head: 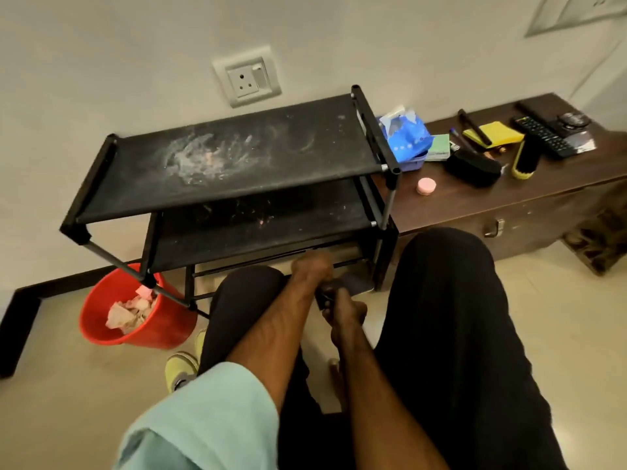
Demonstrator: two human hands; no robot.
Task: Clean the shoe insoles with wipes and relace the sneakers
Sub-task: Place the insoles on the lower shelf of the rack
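Between my knees, low in front of the shoe rack, both hands meet on a dark sneaker, mostly hidden and blurred. My left hand, reaching from a teal sleeve, curls over its far top. My right hand grips its near end. A yellow-green sneaker lies on the floor by my left leg, partly behind the sleeve. A blue wipes pack stands on the wooden chest at the right of the rack. No insole or lace can be made out.
The black two-shelf shoe rack has dusty white smears on top. A red bucket with crumpled used wipes sits under its left corner. The brown chest carries brushes, a pink tin, a yellow pad and remotes. A bare foot rests on the tiles.
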